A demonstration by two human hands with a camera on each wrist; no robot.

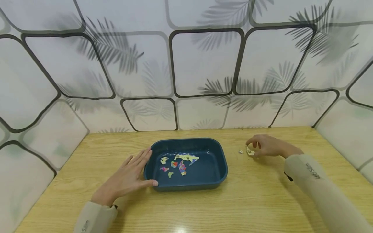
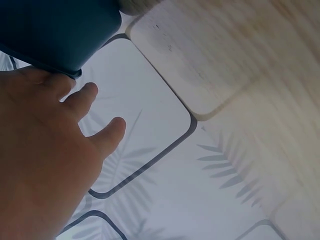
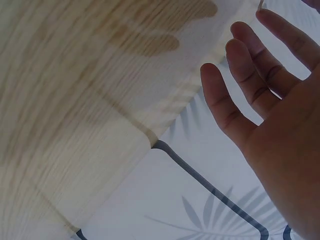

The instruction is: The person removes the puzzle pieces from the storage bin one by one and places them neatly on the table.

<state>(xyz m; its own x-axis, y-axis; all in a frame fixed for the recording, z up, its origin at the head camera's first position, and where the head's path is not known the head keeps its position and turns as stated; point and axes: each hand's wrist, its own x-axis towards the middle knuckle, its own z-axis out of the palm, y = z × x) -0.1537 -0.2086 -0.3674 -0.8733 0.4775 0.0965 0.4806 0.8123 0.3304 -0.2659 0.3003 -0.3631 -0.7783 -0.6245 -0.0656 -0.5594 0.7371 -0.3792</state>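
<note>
Left hand [image 1: 128,176]: grip spread, fingers over left rim of blue tray [image 1: 208,174], thumb on near rim. Tray sits on wooden counter [image 1: 233,210], patterned wall [image 1: 204,64] behind. Inside, six scraps [image 1: 182,168], mostly in left half. Right of tray, small bit [image 1: 241,151] lies on counter. Just beside it, cream piece [image 1: 250,151], pinched between thumb and forefinger of right hand [image 1: 267,145]; cannot tell whether piece touches counter.

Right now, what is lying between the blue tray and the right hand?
In the head view, one small pale scrap lies on the table between the blue tray and the right hand, near the cream piece this hand pinches.
</note>
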